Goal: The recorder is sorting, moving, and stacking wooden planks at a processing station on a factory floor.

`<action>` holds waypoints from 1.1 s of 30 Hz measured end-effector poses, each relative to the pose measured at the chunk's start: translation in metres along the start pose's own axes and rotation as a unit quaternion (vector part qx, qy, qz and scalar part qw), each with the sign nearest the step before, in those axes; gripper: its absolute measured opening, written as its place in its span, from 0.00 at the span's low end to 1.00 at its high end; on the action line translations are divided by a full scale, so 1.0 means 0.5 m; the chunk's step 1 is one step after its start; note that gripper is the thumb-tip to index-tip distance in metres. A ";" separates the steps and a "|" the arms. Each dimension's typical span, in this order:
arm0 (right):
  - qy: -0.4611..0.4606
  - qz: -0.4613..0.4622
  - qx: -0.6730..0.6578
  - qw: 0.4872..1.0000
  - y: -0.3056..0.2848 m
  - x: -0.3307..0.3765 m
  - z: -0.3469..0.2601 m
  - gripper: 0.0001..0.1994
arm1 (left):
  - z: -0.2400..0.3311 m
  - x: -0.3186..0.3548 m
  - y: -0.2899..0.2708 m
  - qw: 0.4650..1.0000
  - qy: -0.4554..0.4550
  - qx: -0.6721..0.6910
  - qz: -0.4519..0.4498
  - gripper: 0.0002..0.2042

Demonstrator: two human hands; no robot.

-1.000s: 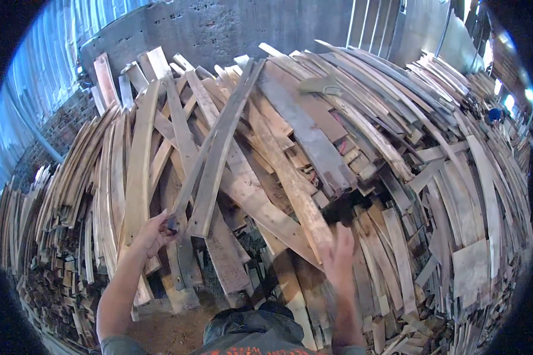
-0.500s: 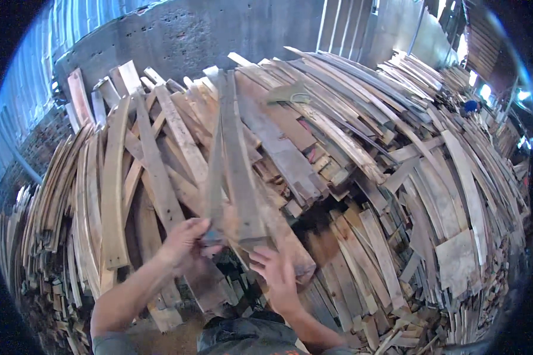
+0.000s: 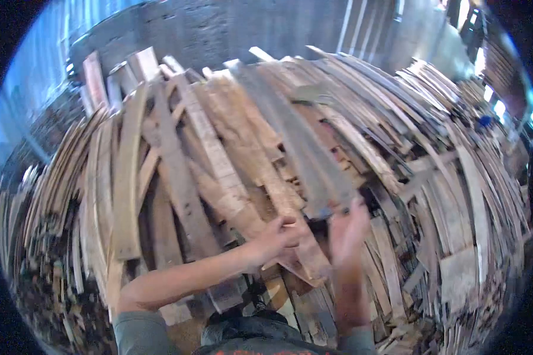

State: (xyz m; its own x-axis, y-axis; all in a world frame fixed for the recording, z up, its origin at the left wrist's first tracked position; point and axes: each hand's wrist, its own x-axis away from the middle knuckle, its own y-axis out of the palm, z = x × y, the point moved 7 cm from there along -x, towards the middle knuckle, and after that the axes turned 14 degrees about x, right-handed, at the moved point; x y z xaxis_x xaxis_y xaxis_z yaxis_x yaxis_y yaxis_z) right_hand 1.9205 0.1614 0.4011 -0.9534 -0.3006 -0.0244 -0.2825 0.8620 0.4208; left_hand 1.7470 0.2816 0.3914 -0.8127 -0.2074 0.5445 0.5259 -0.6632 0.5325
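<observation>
Two long weathered grey boards [image 3: 299,133] lie side by side, slanting across the top of a wood pile with their near ends toward me. My right hand [image 3: 347,231] is at those near ends, its blurred fingers over the right edge and the thumb at the end. My left hand [image 3: 272,239] is to the left, apart from the grey boards, fingers loosely curled with a gap to the thumb; nothing shows in it. Just beyond its fingertips and below runs a light brown plank [image 3: 311,254], its near end sticking out toward me.
More planks [image 3: 131,177] stand leaning at the left. Stacked boards and a squarish panel [image 3: 458,273] fill the right. A small greenish flat piece [image 3: 311,93] rests on the pile. Behind rises a grey wall [image 3: 219,29]. Wood scraps [image 3: 397,340] lie low at the right.
The grey boards have swung to the right, their near ends moving from the middle toward the right. Both hands moved right; my left hand has come away from the boards.
</observation>
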 end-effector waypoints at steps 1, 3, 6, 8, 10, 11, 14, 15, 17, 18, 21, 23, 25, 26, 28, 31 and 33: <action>-0.082 -0.016 0.055 0.995 -0.037 -0.083 0.015 0.15 | 0.011 0.005 -0.008 0.992 0.077 -0.088 -0.047 0.28; 0.042 -0.012 -0.018 0.999 -0.060 -0.246 0.012 0.17 | 0.045 0.050 -0.006 0.960 0.157 -0.210 -0.093 0.29; -0.120 0.020 0.260 0.958 -0.122 -0.325 -0.022 0.18 | 0.084 0.110 -0.087 0.930 0.269 -0.245 -0.060 0.28; -0.183 0.053 0.392 0.900 -0.061 -0.229 -0.070 0.21 | 0.098 0.150 -0.183 0.942 0.261 -0.209 0.019 0.27; -0.126 -0.120 0.505 0.845 -0.023 -0.085 -0.006 0.29 | 0.109 0.200 -0.253 0.949 0.250 -0.176 0.083 0.27; -0.138 -0.205 0.560 0.791 -0.043 -0.030 0.042 0.31 | 0.109 0.202 -0.273 0.952 0.238 -0.145 0.124 0.27; -0.162 -0.309 0.677 0.648 -0.021 0.156 0.069 0.37 | 0.118 0.187 -0.242 0.949 0.238 -0.171 0.116 0.28; -0.166 -0.308 0.677 0.648 -0.016 0.180 0.076 0.37 | 0.117 0.169 -0.224 0.950 0.244 -0.173 0.087 0.28; -0.193 -0.267 0.741 0.586 -0.010 0.202 0.085 0.41 | 0.110 0.138 -0.206 0.952 0.256 -0.158 0.063 0.30; -0.196 -0.268 0.740 0.585 -0.015 0.195 0.096 0.41 | 0.098 0.111 -0.207 0.954 0.249 -0.159 0.052 0.30; -0.140 -0.286 0.763 0.563 -0.051 0.165 0.135 0.44 | 0.080 0.041 -0.186 0.957 0.228 -0.177 0.038 0.31; -0.202 -0.294 0.809 0.467 -0.044 0.155 0.126 0.45 | 0.077 0.002 -0.161 0.957 0.215 -0.192 0.038 0.31; -0.201 -0.287 0.757 0.551 -0.031 0.146 0.082 0.41 | 0.083 -0.032 -0.143 0.962 0.216 -0.154 0.060 0.32; -0.197 -0.278 0.697 0.631 -0.026 0.144 0.051 0.37 | 0.086 -0.050 -0.134 0.963 0.214 -0.151 0.061 0.32; -0.209 -0.309 0.649 0.663 -0.015 0.138 0.010 0.36 | 0.095 -0.092 -0.132 0.969 0.183 -0.128 0.107 0.26; -0.033 -0.335 0.478 0.811 -0.023 0.154 -0.045 0.34 | 0.097 -0.172 -0.127 0.992 0.122 -0.022 0.029 0.19; 0.148 -0.307 0.313 0.886 -0.080 0.176 -0.042 0.30 | 0.105 -0.206 -0.104 0.991 0.118 0.001 0.068 0.18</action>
State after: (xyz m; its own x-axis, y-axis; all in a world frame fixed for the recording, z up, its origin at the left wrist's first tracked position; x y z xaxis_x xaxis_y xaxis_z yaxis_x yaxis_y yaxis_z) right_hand 1.8500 0.0919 0.4011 -0.5565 -0.8056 0.2034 -0.8301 0.5285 -0.1778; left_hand 1.8165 0.3750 0.3417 -0.7705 -0.4563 0.4451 0.6345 -0.6161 0.4668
